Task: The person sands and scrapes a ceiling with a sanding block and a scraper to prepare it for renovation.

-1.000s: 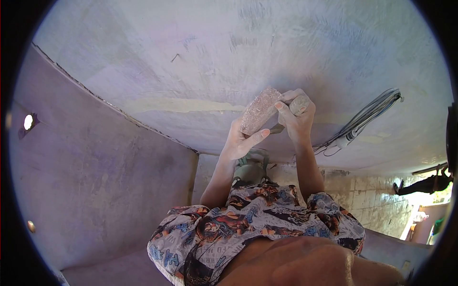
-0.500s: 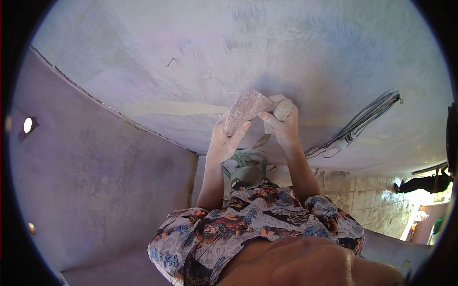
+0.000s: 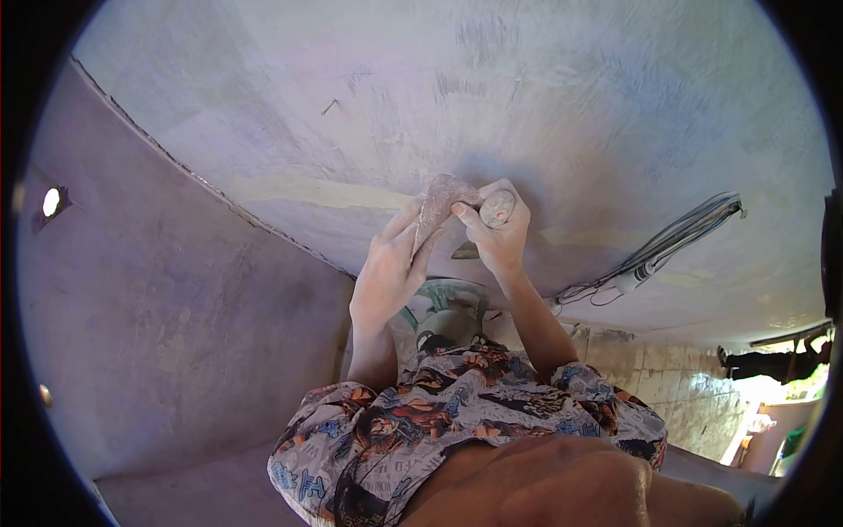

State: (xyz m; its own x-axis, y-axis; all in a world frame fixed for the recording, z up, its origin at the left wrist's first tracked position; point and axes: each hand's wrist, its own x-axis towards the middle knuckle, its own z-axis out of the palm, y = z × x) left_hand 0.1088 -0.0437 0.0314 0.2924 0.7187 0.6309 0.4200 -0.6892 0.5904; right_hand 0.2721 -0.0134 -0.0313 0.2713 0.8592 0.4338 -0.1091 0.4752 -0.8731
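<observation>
My left hand (image 3: 386, 272) is closed on a dusty reddish-brown sheet that looks like sandpaper (image 3: 432, 215), now seen nearly edge-on. The sheet reaches across to the thumb of my right hand (image 3: 502, 241), and the two hands are close together. A rounded, dust-coated piece (image 3: 498, 208), like the end of a handle, is wrapped in my right fingers. The rest of it is hidden in the palm. Both hands are pale with dust and held up in front of the plastered wall (image 3: 421, 114).
Below my hands, my feet are on a green plastic chair or stool (image 3: 448, 294). A bundle of grey cables (image 3: 676, 241) hangs from the wall to the right. A nail (image 3: 330, 107) sticks out at upper left. Another person (image 3: 773, 364) stands far right, by a bright opening.
My left hand has turned and shifted left and down, tilting the sandpaper from a broad face to a narrow one. My right hand has moved slightly left, still holding the rounded piece.
</observation>
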